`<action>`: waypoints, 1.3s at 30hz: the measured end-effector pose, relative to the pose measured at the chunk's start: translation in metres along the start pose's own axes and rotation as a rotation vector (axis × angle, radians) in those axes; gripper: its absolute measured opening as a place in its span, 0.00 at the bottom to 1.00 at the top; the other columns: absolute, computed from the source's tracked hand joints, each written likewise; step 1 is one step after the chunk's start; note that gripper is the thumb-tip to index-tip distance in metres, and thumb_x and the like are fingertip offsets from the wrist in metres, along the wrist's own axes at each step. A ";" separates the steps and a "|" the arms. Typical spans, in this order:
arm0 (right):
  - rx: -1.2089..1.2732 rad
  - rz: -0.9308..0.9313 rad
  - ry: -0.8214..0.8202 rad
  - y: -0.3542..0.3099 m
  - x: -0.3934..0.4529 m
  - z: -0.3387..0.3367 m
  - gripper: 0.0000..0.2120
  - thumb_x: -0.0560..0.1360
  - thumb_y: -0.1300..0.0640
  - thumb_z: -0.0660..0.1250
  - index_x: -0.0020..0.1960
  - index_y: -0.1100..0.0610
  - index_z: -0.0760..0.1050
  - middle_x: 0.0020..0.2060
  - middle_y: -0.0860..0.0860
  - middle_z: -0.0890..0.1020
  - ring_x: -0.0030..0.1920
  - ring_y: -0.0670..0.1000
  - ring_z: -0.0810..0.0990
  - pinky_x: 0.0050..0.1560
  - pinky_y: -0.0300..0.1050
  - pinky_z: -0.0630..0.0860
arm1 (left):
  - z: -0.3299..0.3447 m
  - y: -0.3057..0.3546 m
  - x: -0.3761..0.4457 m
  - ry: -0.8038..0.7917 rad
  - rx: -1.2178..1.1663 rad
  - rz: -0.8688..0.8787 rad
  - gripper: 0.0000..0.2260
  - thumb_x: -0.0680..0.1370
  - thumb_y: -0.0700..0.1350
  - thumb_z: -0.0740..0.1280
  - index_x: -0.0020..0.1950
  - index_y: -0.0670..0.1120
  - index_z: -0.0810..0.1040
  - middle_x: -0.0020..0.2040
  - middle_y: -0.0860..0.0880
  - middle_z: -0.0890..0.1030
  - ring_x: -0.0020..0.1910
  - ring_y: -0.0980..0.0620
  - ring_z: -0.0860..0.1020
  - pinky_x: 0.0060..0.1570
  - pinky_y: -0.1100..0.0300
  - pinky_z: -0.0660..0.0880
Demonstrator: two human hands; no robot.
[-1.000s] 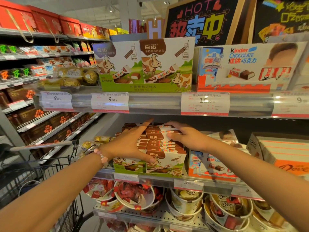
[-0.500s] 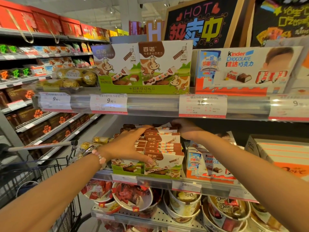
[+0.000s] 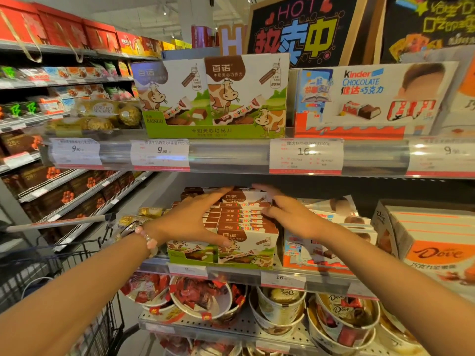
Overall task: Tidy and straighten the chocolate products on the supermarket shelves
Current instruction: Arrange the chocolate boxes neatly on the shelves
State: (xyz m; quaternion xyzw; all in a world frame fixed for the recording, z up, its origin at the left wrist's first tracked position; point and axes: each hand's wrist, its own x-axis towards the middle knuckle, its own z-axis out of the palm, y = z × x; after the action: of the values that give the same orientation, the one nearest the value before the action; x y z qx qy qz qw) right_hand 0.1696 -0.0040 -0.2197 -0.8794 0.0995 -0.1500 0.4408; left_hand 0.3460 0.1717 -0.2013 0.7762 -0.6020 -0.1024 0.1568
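A row of brown-and-white Bainuo cow chocolate boxes (image 3: 244, 219) stands in a green display tray (image 3: 195, 258) on the middle shelf. My left hand (image 3: 190, 219) lies flat against the left side of the row, fingers spread, thumb on the front box. On the row's right side, near the back, my right hand (image 3: 288, 211) presses with fingers together. Neither hand grips a box; both squeeze the row between them. Kinder boxes (image 3: 321, 250) sit right of the row, partly hidden by my right forearm.
The upper shelf carries Bainuo display cartons (image 3: 213, 98), Kinder cartons (image 3: 372, 98) and Ferrero Rocher packs (image 3: 102, 111). An orange Dove carton (image 3: 431, 242) stands at right. Chocolate tubs (image 3: 203, 299) fill the shelf below. A shopping cart (image 3: 51, 268) is at lower left.
My right hand drew back from deep under the shelf to the right side of the row. The left hand slid slightly further along the row's left side. The boxes look more even.
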 end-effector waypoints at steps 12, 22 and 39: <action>-0.287 -0.075 0.365 -0.004 0.016 0.006 0.12 0.81 0.57 0.57 0.61 0.58 0.73 0.53 0.55 0.80 0.51 0.50 0.77 0.47 0.37 0.74 | 0.002 0.002 -0.002 0.009 0.073 -0.029 0.54 0.59 0.69 0.73 0.74 0.62 0.42 0.71 0.54 0.67 0.66 0.51 0.68 0.67 0.51 0.63; -0.207 0.007 0.185 -0.006 0.013 -0.002 0.15 0.81 0.59 0.55 0.65 0.58 0.71 0.60 0.57 0.76 0.59 0.54 0.76 0.56 0.47 0.76 | 0.001 0.001 0.000 0.007 0.045 -0.065 0.59 0.52 0.75 0.68 0.76 0.58 0.46 0.72 0.53 0.65 0.67 0.52 0.66 0.67 0.52 0.65; -0.479 0.305 -0.018 0.014 0.033 -0.018 0.36 0.75 0.54 0.67 0.76 0.51 0.52 0.73 0.53 0.63 0.71 0.56 0.64 0.67 0.48 0.65 | 0.001 0.001 -0.001 0.011 -0.087 -0.067 0.48 0.49 0.74 0.71 0.66 0.66 0.57 0.64 0.57 0.71 0.61 0.54 0.72 0.63 0.50 0.71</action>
State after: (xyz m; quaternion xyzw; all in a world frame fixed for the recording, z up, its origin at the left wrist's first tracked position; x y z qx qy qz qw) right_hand 0.1933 -0.0356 -0.2155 -0.9346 0.2594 -0.0462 0.2388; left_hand 0.3442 0.1724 -0.2015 0.7889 -0.5697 -0.1294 0.1904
